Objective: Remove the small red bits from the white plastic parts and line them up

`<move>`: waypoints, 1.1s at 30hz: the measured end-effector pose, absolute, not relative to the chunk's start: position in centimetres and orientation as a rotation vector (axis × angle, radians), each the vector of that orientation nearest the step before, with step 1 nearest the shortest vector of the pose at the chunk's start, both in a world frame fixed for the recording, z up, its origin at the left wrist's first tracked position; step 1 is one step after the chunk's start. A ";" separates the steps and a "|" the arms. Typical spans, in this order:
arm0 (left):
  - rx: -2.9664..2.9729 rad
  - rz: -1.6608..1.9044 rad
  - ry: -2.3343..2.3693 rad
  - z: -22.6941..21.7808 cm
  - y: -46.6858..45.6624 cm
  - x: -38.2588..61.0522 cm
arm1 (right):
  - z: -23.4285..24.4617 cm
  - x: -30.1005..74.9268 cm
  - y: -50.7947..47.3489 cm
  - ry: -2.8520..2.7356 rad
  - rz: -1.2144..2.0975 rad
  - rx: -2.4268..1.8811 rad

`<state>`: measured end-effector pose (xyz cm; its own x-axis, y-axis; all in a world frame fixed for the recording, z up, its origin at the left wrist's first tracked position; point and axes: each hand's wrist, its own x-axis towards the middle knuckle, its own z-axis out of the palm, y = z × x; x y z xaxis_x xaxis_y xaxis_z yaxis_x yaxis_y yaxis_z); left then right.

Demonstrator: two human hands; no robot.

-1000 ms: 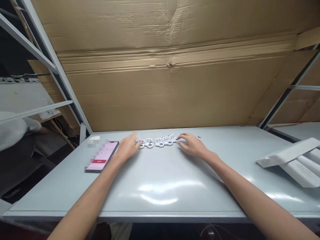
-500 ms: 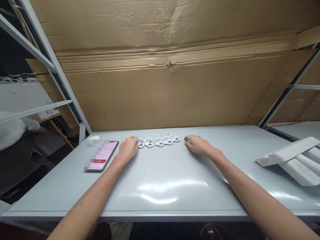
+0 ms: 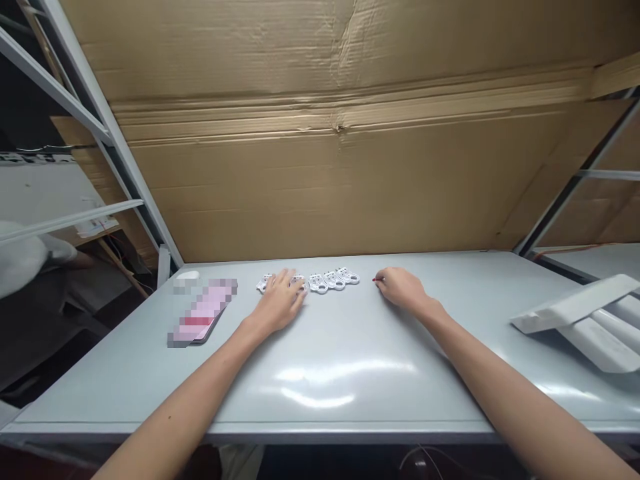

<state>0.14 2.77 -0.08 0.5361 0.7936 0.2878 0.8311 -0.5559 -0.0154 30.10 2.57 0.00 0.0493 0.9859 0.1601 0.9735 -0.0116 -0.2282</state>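
Observation:
A row of several small white plastic parts [image 3: 334, 279] lies near the back of the grey table [image 3: 320, 373]. My left hand [image 3: 281, 302] rests flat, fingers spread, over the left end of the row, and one part [image 3: 263, 283] peeks out to its left. My right hand [image 3: 403, 288] lies on the table to the right of the row, fingers curled, pinching a tiny red-tipped thing [image 3: 376, 279] that I cannot make out.
A phone [image 3: 203, 312] with a pink screen lies at the left of the table, a small white object [image 3: 189, 275] behind it. White profiles [image 3: 585, 313] lie at the right edge. A cardboard wall [image 3: 330, 153] stands behind; metal shelving frames both sides.
My left hand has slid right onto the left end of the row and opened flat. My right hand has drawn away from the row's right end to the right.

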 end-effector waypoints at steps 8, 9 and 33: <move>-2.830 -0.274 -1.201 -0.2 2.0 0.8 | 0.4 29.9 2.6 -1.970 0.092 -2.120; -2.830 -0.276 -1.199 -0.2 2.0 0.7 | 0.4 29.9 2.7 -1.968 0.095 -2.125; -2.955 -0.321 -1.063 0.1 0.7 1.6 | 0.2 29.2 2.6 -1.930 0.069 -1.854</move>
<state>1.58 0.67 0.08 0.7524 0.6320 0.1855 0.6289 -0.7730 0.0826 29.16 2.58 0.18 0.0148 0.9571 0.2893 0.9342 0.0899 -0.3452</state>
